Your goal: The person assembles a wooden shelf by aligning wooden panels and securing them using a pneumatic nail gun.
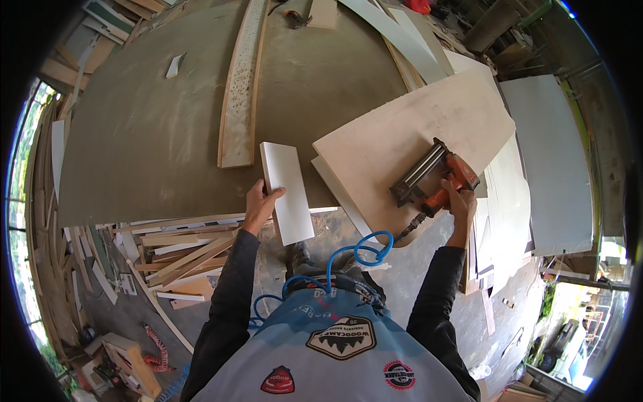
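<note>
White laminated panel — a short rectangular offcut — is in the left hand, fingers wrapped over its long left edge and thumb on the face. It lies flat, half on the big grey-brown workbench and half overhanging the near edge; an edge grip like this likely keeps the face clear and lets the piece slide.

Head view, right side: the right hand is closed round the handle of an orange pneumatic nailer. The tool rests on its side on a pale plywood sheet, magazine pointing up and away, so it looks parked, not aimed. Whether a finger is on the trigger, I cannot tell. The blue coiled air hose runs from the handle base down past the person's waist, slack — enough play to move the tool.

The plywood sheet sits angled over the bench's right corner, over more white sheets. A long perforated wood strip lies just beyond the panel, not touching it. Timber offcuts are piled on the floor below the bench edge, to the left.
</note>
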The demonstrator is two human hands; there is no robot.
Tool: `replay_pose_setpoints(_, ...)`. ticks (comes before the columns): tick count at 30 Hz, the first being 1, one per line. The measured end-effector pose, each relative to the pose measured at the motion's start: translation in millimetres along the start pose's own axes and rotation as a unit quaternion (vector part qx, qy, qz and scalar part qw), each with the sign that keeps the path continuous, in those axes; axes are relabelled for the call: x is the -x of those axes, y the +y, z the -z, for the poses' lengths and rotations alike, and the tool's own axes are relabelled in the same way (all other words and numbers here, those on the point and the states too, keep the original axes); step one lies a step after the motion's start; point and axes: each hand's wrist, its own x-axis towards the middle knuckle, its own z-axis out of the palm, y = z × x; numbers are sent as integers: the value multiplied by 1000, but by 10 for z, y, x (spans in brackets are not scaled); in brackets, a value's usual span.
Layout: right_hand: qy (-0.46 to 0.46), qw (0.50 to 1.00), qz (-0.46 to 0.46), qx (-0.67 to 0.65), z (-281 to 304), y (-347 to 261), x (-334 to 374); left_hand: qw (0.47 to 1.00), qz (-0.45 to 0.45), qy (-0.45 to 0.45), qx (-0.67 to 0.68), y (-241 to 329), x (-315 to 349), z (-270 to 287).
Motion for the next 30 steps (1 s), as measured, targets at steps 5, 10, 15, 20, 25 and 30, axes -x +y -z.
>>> replay_pose_setpoints(5, 128, 984, 15, 123, 0, 27, 182, 991, -52, 114, 53, 306, 209, 46)
replay_pose_setpoints(10, 238, 951, 185, -69, -22, -124, 947, 964, -74, 171, 190, 875, 466, -187)
replay_pose_setpoints(15, -90, 839, 535, -40, -388, -944, 1950, 956, -76, 230, 167, 988, 501, -573)
replay_pose_setpoints(20, -137, 818, 534, 165, -1005, -1037, 2057, 965, -82, 183, 167, 1023, 517, -775)
replay_pose_setpoints(25, -125, 846, 501, 134, -1044, -836, 1877, 958, -38, 54, 278, 698, 312, -808)
replay_pose_setpoints(30, -123, 849, 482, 177, -1100, -787, 1892, 944, -161, 93, 274, 711, -35, -815)
